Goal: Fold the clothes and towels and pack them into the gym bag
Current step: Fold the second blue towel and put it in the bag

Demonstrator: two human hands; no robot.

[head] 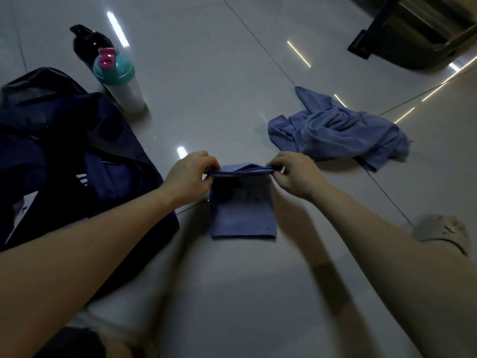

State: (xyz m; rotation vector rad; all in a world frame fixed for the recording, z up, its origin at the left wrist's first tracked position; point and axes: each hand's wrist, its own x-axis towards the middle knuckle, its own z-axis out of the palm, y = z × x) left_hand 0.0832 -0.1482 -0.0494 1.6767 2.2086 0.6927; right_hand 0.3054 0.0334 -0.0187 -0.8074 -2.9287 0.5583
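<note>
Navy gym bag lies open on tiled floor at far left. Behind it, black bottle and teal-lidded shaker stand upright, close together. Left hand pinches far-left corner of folded blue towel, fingers curled on top edge. Right hand pinches far-right corner same way. Towel's near part flat on floor between forearms. Crumpled blue towel heaped further right, apart from hands.

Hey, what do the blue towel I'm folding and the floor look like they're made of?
Blue towel: soft matte cloth, perhaps microfibre; it bends in limp layers. Floor: hard glossy tile, probably glazed or polished; it mirrors lights and shows thin joint lines.
</note>
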